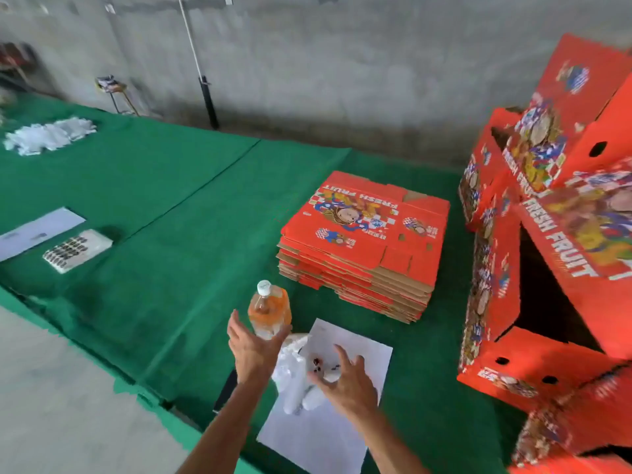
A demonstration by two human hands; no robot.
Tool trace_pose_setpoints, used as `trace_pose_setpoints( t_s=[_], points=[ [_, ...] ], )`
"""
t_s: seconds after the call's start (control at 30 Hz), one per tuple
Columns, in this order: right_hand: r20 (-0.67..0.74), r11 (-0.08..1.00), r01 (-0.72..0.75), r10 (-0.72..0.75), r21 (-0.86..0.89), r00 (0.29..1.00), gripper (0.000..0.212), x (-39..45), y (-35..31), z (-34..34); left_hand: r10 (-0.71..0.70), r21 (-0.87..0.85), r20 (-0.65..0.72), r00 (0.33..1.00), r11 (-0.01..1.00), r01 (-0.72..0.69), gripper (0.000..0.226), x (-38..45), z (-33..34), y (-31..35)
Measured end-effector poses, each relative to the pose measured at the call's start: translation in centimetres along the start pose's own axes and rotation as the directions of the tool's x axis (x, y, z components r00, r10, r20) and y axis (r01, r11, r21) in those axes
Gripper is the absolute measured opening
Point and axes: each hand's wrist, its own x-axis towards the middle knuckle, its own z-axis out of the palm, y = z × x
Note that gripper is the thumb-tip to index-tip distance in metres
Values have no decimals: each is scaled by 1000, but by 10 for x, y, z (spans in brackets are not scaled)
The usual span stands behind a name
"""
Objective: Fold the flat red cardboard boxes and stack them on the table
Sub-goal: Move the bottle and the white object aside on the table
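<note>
A stack of flat red cardboard boxes [364,244] printed "FRESH FRUIT" lies on the green table [154,213], ahead of my hands. Folded red boxes [554,254] stand piled at the right, some tilted with their open insides showing. My left hand [251,347] is raised with fingers spread, just in front of an orange drink bottle [270,311]; contact with it is unclear. My right hand [345,379] hovers with fingers spread over a white sheet of paper [328,412]. Neither hand holds a box.
A crumpled white plastic item [295,374] lies on the paper. On the left of the table are a white sheet [37,230], a small tray of dark pieces [77,249] and a white heap [48,135]. A concrete wall and a pole [208,97] stand behind.
</note>
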Motion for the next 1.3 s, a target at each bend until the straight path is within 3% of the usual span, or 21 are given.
trace_pose_setpoints(
  t_s=[0.1, 0.3, 0.47, 0.73, 0.87, 1.0, 1.13, 1.23, 1.3],
  points=[
    [-21, 981, -119, 117, -155, 993, 102, 18, -37, 28, 44, -13, 54, 998, 999, -43, 117, 40, 0, 1],
    [-156, 938, -236, 201, -254, 967, 78, 41, -81, 68, 128, 121, 209, 970, 980, -155, 60, 79, -2, 4],
    [-220, 916, -206, 135, -344, 966, 49, 65, -94, 77, 147, 84, 252, 957, 981, -173, 67, 130, -27, 0],
    [-218, 953, -160, 104, -259, 970, 32, 98, -118, 77, 99, 67, -29, 995, 993, -97, 81, 258, -93, -4],
    [-226, 974, -146, 105, -173, 969, 21, 112, -136, 80, -4, 110, -83, 997, 994, 13, 95, 310, -129, -27],
    [-237, 997, -54, 41, -46, 971, 37, 131, -152, 81, -91, 70, -128, 988, 993, 100, 109, 329, -154, -52],
    [-228, 999, 29, -22, 26, 973, 65, 134, -150, 78, -57, 87, -91, 994, 994, 65, 111, 337, -161, -61],
    [-239, 999, 30, -36, -29, 970, 86, 125, -139, 83, 55, 179, -129, 990, 983, -31, 119, 332, -152, -57],
    [-229, 990, 9, -42, -143, 973, 103, 118, -135, 88, 238, 286, -188, 953, 941, -179, 117, 313, -138, -53]
  ],
)
